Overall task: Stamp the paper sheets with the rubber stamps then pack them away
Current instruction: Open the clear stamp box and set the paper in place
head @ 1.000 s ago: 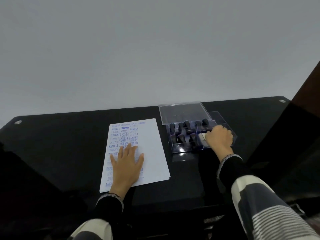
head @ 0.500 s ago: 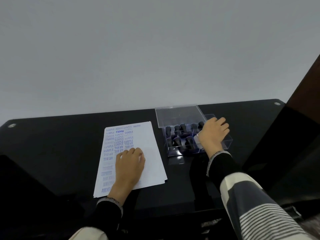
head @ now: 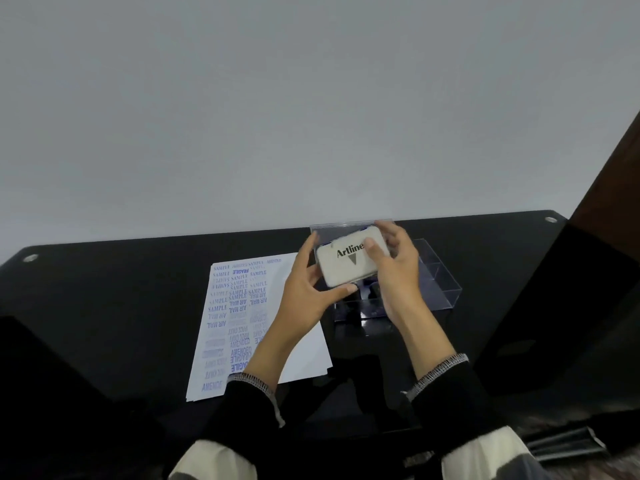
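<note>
Two hands, left (head: 304, 292) and right (head: 398, 271), gripped a white ink pad (head: 349, 259) by its ends above the clear box (head: 440, 282), beside stamped sheets (head: 239, 306).

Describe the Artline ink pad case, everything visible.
The ink pad case is a small off-white rectangular box with rounded corners, plastic by the look of it, with "Artline" and a dark downward triangle printed on its lid. It looks shut, held in the air, tilted toward the camera, above the clear stamp box. The left hand grips its left end, thumb along the near edge; the right hand holds its right end, thumb on the lid. Its underside is hidden.
</note>
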Motion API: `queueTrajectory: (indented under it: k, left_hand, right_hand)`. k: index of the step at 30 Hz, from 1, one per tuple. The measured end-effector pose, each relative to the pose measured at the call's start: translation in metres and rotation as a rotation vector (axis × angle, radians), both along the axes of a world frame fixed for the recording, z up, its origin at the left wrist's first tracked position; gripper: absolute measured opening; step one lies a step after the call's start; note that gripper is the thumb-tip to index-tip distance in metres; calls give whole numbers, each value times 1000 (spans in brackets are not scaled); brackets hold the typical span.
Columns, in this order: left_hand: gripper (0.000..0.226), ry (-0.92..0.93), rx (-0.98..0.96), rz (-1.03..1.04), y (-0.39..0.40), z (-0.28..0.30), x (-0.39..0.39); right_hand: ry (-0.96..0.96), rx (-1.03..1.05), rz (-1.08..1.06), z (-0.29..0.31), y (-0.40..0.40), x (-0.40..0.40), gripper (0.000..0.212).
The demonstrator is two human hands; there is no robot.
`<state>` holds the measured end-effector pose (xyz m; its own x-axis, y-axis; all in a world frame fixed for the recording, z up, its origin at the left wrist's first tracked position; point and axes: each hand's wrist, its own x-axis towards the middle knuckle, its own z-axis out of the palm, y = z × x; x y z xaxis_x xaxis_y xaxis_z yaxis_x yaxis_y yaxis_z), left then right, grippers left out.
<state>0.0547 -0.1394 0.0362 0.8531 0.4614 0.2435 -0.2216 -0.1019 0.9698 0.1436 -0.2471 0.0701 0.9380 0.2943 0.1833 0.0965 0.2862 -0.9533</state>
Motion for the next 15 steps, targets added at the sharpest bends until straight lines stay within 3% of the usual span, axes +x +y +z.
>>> queueTrajectory:
  k: [6,11,15]
  left_hand:
    - [72,34,164,65,13,6,-20]
    - [44,132,-12,34,11,7,-35]
    - [23,248,-122,-13,1,-8,-44]
  right_hand:
    - [115,40,253,-7,-6,-12,29]
    - [204,95,490,-11,-29,-15,46]
    - [192,35,491,-30,-46,-25,50]
